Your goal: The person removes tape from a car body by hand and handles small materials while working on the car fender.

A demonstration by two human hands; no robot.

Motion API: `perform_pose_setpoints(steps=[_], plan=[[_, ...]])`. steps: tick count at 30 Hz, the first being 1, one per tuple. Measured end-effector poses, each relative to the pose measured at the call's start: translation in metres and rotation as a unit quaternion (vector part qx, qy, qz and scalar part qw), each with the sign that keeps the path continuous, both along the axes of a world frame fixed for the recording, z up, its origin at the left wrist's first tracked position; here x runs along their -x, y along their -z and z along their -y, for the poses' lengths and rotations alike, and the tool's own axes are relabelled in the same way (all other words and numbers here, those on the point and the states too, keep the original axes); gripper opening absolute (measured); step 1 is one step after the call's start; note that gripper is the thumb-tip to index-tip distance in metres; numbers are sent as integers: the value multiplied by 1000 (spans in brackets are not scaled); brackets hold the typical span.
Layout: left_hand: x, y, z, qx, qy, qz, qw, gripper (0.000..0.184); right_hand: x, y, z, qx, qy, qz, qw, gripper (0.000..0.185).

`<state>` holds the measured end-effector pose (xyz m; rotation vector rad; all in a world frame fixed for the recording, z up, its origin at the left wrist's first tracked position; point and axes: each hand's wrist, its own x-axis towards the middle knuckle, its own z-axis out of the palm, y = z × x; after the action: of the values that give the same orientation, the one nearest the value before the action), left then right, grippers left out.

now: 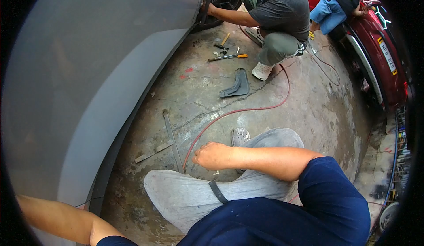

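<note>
My right hand (211, 155) hovers above my bent knee, its fingers curled in and pointing down. What they hold, if anything, is hidden. Just beyond it, two flat metal bars (172, 138) lie crossed on the concrete, and a red hose (247, 110) runs past the fingers. On the left, my forearm (57, 217) reaches along the lower side of a grey car body panel (106, 78); the left hand itself is beyond the edge of view. A thin dark wire (90, 199) shows near that forearm.
A co-worker (282, 12) squats by the wheel (221, 7), both arms reaching to the car's edge. Nearby lie a black mudguard (238, 86), an orange-handled tool (229, 58) and a hammer (225, 39). Another person (333, 7) stands beside a dark red car (375, 47).
</note>
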<state>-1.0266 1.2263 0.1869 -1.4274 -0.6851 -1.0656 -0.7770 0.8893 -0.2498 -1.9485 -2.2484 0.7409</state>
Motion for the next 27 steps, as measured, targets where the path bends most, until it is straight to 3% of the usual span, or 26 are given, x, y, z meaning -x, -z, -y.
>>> perform_pose_setpoints(steps=[27], plan=[[-3,1,4,32,17,3,999,64,-1,-6,1,0,2,-1,1000,24]])
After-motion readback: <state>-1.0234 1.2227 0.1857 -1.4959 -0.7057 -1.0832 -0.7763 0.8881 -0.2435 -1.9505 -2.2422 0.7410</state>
